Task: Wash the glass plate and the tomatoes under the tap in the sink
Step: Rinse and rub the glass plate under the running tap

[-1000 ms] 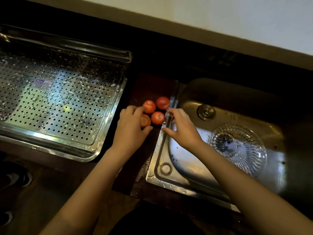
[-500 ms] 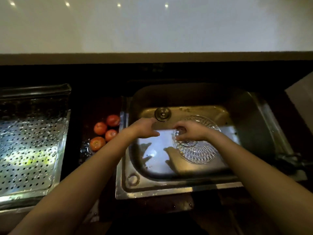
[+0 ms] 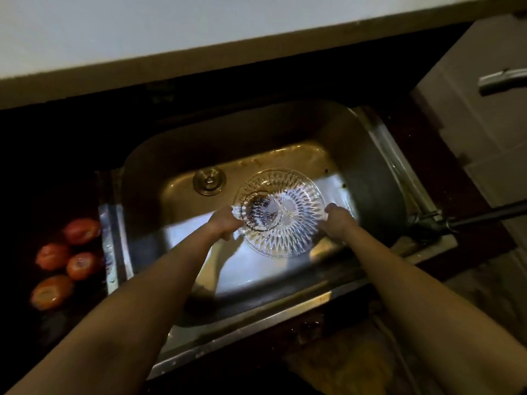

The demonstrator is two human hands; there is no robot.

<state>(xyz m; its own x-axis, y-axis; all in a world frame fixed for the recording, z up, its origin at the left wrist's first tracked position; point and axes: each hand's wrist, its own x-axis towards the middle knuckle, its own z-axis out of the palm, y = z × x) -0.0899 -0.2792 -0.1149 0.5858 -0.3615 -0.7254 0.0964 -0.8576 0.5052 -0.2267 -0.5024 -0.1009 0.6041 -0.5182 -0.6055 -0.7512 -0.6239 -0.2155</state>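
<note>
— Where's the plate (image 3: pixel 281 213), and how have you got it?

— Inside the sink (image 3: pixel 368 178), near the middle. My left hand (image 3: pixel 225 223) grips its left rim and my right hand (image 3: pixel 338 220) grips the right rim, fingers closed on the glass. From the shadow under it, I'd say it's raised a little off the sink bottom, though I can't be sure.

— Washed yet?

— I don't think so. I see no water running. A dark fitting (image 3: pixel 427 220) sits at the sink's right rim and may be the tap, but nothing comes from it. So I'd call the plate picked up and not yet rinsed.

— And the tomatoes (image 3: pixel 68 263)?

— Four of them, lying on the counter (image 3: pixel 57 166) just left of the sink, close together. Neither hand is near them. Their wash is all left to do.

— So how far along?

— Early, I'd judge: plate in hand, both washes ahead.

— What's the place like?

— Dim. The sink is steel, lit brightly across its bottom, with a drain plug (image 3: pixel 209 181) at the back left. The counter is dark. A pale wall (image 3: pixel 199 24) runs behind, and a cupboard (image 3: pixel 470 118) with a metal handle (image 3: pixel 502 79) stands to the right.
</note>
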